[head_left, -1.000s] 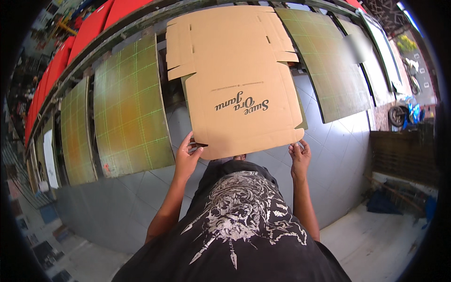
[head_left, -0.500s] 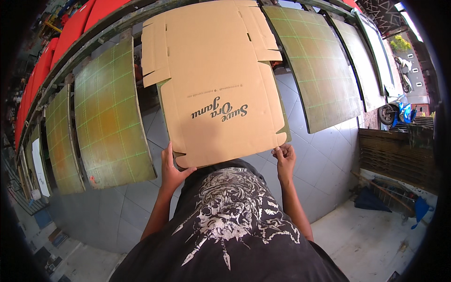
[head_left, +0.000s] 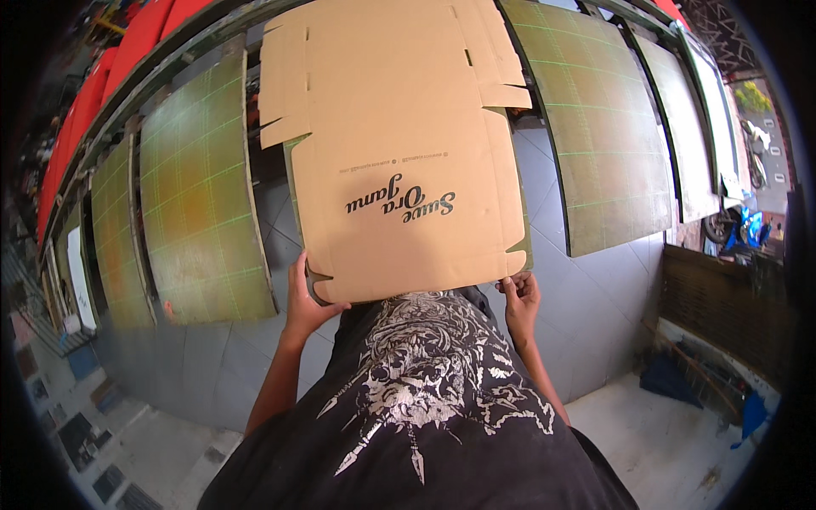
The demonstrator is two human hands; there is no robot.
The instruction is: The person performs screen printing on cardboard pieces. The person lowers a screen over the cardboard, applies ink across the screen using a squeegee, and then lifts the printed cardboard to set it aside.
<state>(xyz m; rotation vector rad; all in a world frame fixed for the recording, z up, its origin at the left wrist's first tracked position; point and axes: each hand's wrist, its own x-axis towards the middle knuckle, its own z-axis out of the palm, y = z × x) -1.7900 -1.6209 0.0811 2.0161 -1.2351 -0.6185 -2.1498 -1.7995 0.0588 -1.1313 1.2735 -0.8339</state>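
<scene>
A flat, die-cut cardboard box blank [head_left: 399, 127], brown with dark printed lettering, lies on a greenish board [head_left: 524, 223] that shows only in slivers at its sides. At the near left corner, my left hand [head_left: 308, 304] has its thumb spread along the near edge and its fingers along the left side, bracing the corner. My right hand [head_left: 522, 302] is at the near right corner with fingers curled. Its index fingertip and thumb meet the blank's edge there; how firm the pinch is cannot be made out.
Similar green boards with bright grid lines stand at left [head_left: 200, 195] and right [head_left: 599, 136], with gaps between them. Pale grey floor tiles [head_left: 578, 306] show below. A slatted wooden panel [head_left: 722, 293] and a blue motorbike [head_left: 752, 228] are at right; red panels [head_left: 81, 127] at far left.
The view has shifted slightly, so the blank and boards sit a little differently in the picture. My hands stay at the same two corners; the right fingers have shifted slightly along the edge.
</scene>
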